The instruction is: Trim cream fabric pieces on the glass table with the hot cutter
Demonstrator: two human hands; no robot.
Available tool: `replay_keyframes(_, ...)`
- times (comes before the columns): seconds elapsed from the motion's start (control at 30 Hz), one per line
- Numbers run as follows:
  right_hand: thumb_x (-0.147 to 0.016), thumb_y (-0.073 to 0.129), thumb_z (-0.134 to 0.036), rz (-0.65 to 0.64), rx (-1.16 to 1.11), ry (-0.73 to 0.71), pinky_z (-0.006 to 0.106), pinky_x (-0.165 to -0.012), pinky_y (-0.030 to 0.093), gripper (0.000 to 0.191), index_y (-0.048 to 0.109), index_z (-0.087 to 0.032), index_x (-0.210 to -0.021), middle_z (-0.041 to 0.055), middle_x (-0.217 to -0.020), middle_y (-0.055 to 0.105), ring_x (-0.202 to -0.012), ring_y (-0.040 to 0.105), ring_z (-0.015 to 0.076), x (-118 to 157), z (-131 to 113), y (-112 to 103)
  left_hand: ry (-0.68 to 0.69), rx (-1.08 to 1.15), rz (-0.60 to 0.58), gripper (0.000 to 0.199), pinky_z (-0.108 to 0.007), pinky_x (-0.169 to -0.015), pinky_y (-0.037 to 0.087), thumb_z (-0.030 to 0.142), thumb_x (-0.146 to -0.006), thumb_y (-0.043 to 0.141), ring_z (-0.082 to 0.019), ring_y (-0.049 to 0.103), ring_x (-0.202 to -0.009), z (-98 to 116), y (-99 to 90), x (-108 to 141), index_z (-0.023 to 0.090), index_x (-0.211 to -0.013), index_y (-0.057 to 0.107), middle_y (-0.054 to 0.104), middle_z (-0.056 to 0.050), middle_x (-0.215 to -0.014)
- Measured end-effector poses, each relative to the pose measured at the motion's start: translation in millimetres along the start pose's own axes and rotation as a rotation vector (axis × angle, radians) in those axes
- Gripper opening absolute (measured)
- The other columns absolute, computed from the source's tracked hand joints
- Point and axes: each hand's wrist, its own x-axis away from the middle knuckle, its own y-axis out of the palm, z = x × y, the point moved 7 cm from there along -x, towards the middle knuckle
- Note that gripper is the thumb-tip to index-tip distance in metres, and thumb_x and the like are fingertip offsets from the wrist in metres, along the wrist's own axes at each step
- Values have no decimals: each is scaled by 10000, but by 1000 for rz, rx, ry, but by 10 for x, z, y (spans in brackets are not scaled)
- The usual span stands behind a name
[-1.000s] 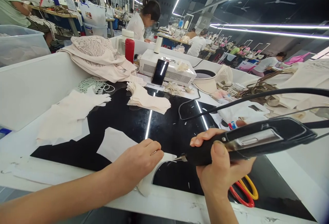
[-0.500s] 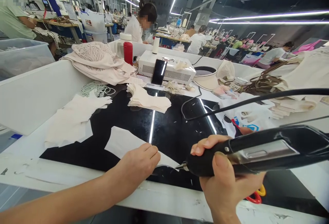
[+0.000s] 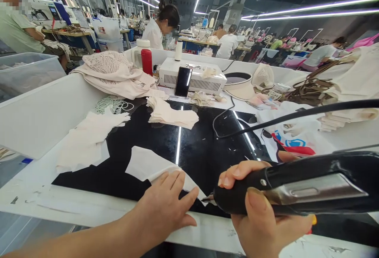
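Note:
A pale fabric piece (image 3: pixel 141 162) lies on the glossy black board (image 3: pixel 204 147). My left hand (image 3: pixel 166 198) rests flat on the fabric's near edge, fingers spread and thumb apart. In my right hand (image 3: pixel 260 218) is a thick black corded handheld tool (image 3: pixel 314 191) with a metal lever, fingers wrapped round its body. Its pointed metal tip is at the fabric's right corner, close to the board; whether it touches is unclear. Partly hidden under the right hand and tool are red and yellow handles.
A stack of cream fabric pieces (image 3: pixel 173 113) lies farther back; more pieces (image 3: pixel 85 139) lie left near green cord (image 3: pixel 112 104). A phone (image 3: pixel 183 82) leans against a white vented box (image 3: pixel 204 79). The black cable (image 3: pixel 296 119) arcs across the right side. Co-workers sit beyond the partition.
My left hand has gone from bunched fingers to a flat, spread hand on the fabric. The tool tip stays at the fabric's right corner. The view has shifted slightly.

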Motion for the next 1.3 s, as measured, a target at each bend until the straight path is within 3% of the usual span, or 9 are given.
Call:
replay_keyframes(0.17, -857, 806, -285, -11, -8, 9, 346, -550, 590, 524, 555, -278, -1317, -40, -799, 691, -586, 635, 161, -22, -12, 1, -22, -15, 2, 843, -490, -979, 594, 778, -736, 812, -364, 695, -1210, 57, 33, 45, 223, -1335, 603, 689, -229, -1309)
replay_keyframes(0.4, -799, 797, -229, 99, -38, -47, 337, -502, 563, 518, 563, -262, -1259, -58, -747, 699, -508, 601, 153, -232, 60, 80, -21, 13, -15, 870, -528, -1013, 580, 750, -735, 832, -386, 662, -1266, 62, 98, 78, 219, -1378, 582, 658, -255, -1352)
replay_keyframes(0.7, -870, 780, -258, 1, -62, -17, 335, -561, 576, 495, 550, -299, -1307, -62, -802, 699, -557, 635, 142, -218, 212, 193, -13, 67, -2, 909, -549, -1013, 588, 737, -676, 877, -399, 656, -1272, 28, 89, 81, 210, -1360, 592, 657, -266, -1333)
replay_keyframes(1.07, -874, 776, -246, 11, -102, -21, 321, -560, 572, 499, 542, -301, -1312, -65, -803, 697, -557, 634, 132, -261, 266, 275, 15, 71, 8, 980, -601, -957, 610, 739, -620, 904, -429, 660, -1255, 24, 101, 86, 186, -1354, 564, 642, -311, -1324)
replay_keyframes(1.3, -885, 769, -241, 11, -39, 18, 335, -582, 581, 527, 520, -297, -1346, -62, -815, 685, -572, 642, 131, -230, 326, 298, 23, 108, 4, 905, -577, -1027, 583, 697, -696, 887, -407, 633, -1294, 12, 76, 112, 187, -1372, 567, 635, -274, -1346)
